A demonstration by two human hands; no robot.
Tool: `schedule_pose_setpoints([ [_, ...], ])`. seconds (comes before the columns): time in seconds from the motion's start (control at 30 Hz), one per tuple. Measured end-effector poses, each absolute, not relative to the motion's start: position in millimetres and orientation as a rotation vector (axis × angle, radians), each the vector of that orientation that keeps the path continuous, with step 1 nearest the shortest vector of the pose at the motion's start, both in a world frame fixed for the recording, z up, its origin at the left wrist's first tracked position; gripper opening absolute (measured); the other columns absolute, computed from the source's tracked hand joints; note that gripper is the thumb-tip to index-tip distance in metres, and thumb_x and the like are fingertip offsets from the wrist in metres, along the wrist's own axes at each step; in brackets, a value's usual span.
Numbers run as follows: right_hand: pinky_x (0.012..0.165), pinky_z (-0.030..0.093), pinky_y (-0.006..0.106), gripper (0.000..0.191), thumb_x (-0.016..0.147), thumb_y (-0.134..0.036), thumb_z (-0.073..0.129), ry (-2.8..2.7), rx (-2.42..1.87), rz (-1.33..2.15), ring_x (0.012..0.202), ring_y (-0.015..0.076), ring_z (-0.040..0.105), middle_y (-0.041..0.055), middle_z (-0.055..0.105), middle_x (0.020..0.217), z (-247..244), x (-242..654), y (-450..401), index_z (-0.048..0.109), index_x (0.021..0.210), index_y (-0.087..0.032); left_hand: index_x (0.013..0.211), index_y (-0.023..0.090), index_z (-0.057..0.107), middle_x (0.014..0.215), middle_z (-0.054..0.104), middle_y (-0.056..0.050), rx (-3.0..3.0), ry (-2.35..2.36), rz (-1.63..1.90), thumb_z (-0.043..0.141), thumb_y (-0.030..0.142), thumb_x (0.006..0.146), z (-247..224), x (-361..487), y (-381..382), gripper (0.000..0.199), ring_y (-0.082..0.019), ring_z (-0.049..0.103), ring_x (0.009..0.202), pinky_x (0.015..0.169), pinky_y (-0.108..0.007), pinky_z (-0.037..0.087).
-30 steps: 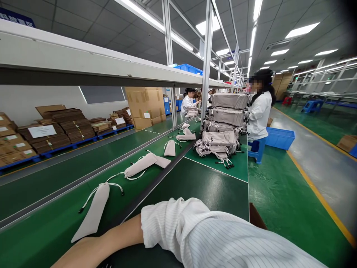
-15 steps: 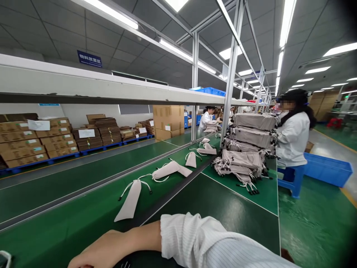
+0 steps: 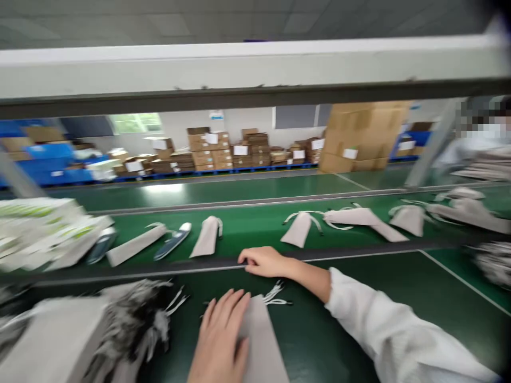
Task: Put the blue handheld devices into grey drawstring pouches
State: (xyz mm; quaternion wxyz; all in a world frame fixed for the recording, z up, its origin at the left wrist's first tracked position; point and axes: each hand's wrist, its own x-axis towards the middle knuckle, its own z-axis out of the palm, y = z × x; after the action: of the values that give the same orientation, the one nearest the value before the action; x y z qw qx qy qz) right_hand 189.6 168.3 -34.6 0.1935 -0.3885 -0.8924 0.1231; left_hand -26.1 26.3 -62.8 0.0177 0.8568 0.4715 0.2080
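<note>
My left hand (image 3: 223, 338) lies with fingers stretched over a flat beige drawstring pouch (image 3: 261, 340) on the dark green bench, covering its left part. White cords (image 3: 277, 295) with dark ends stick out at the pouch's far end. Beyond it, my right hand (image 3: 265, 261) hovers or rests at the belt's near edge, fingers loosely bent and nothing visible in them. On the green belt, nearest to that hand, lie a beige pouch (image 3: 297, 230) to the right and another pouch (image 3: 206, 238) to the left. A pile of pouches (image 3: 67, 340) stands left of my left hand.
Left on the belt are long dark blue things with white ends (image 3: 173, 242) and a heap of white-and-green packets (image 3: 48, 234). More pouches (image 3: 409, 219) lie along the belt rightward. A white shelf beam (image 3: 255, 66) crosses above. Another person's sleeve (image 3: 473, 143) shows at far right.
My view has swung left and down, with some blur. My left hand and the pouch under it have come into view. My right hand now shows at the belt's edge.
</note>
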Motion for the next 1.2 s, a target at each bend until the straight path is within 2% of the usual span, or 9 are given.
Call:
schedule_pose_setpoints([
  [0.1,0.065,0.034,0.022,0.027,0.085,-0.020,0.056,-2.501,-1.076,0.355,0.074,0.0120,0.058,-0.0035,0.065,0.082,-40.8,188.3,170.9,0.062,0.111,-0.024,0.145,0.033,0.040,0.146,0.050,-0.001,2.553,1.488,0.572,0.041,0.007,0.079,-51.9,-19.4,12.0,0.071,-0.022,0.041,0.138,0.121,-0.058,0.022],
  [0.3,0.063,0.032,0.023,0.024,0.088,-0.023,0.053,-2.517,-1.106,0.375,0.072,0.0127,0.058,-0.0037,0.063,0.080,-44.5,187.8,168.3,0.060,0.110,-0.024,0.138,0.032,0.044,0.133,0.056,-0.003,2.429,1.568,0.585,0.041,0.003,0.072,-37.5,-17.6,1.4,0.072,-0.020,0.047,0.128,0.122,-0.061,0.011],
  [0.47,0.062,0.032,0.024,0.023,0.089,-0.024,0.052,-2.529,-1.119,0.380,0.072,0.0129,0.057,-0.0033,0.063,0.080,-43.4,187.9,167.7,0.060,0.111,-0.025,0.134,0.032,0.047,0.132,0.055,-0.003,2.398,1.625,0.600,0.037,-0.002,0.069,-36.9,-29.0,4.7,0.073,-0.020,0.046,0.128,0.120,-0.060,0.012],
  [0.7,0.060,0.032,0.025,0.022,0.089,-0.026,0.052,-2.530,-1.146,0.389,0.067,0.0122,0.056,-0.0043,0.061,0.076,-46.2,188.6,168.4,0.060,0.111,-0.025,0.129,0.031,0.052,0.127,0.057,-0.003,2.364,1.619,0.661,0.041,0.002,0.071,-39.2,-31.2,5.0,0.066,-0.021,0.047,0.124,0.120,-0.058,0.014],
  [1.2,0.062,0.031,0.023,0.025,0.087,-0.022,0.056,-2.525,-1.097,0.356,0.072,0.0119,0.057,-0.0035,0.064,0.081,-39.7,187.4,170.9,0.062,0.111,-0.024,0.133,0.030,0.050,0.134,0.055,-0.003,2.424,1.714,0.531,0.036,0.001,0.073,-39.5,-29.9,13.5,0.068,-0.020,0.046,0.128,0.119,-0.057,0.017],
])
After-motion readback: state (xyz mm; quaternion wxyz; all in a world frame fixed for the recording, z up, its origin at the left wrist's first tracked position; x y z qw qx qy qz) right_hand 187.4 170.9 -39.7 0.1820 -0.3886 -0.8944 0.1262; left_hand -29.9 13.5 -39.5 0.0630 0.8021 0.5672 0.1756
